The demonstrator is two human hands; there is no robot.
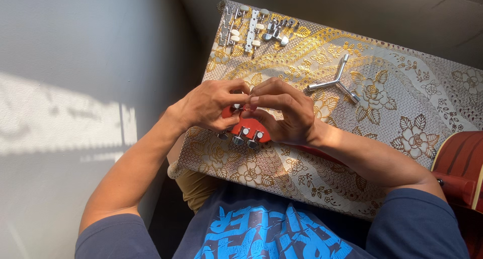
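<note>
A red guitar headstock point(251, 130) with silver tuning pegs along its near edge lies on a gold-and-white floral cloth point(402, 103). My left hand point(211, 105) grips the headstock's left end. My right hand point(284, 110) curls over its top. The fingertips of both hands meet above the headstock. Whatever they pinch there is too small to make out. The guitar's neck runs right under my right forearm to the red body point(460, 163).
Several loose silver tuning machines with white knobs point(251, 27) lie at the cloth's far left corner. A three-armed silver wrench point(334, 82) rests right of my hands. A grey wall is on the left.
</note>
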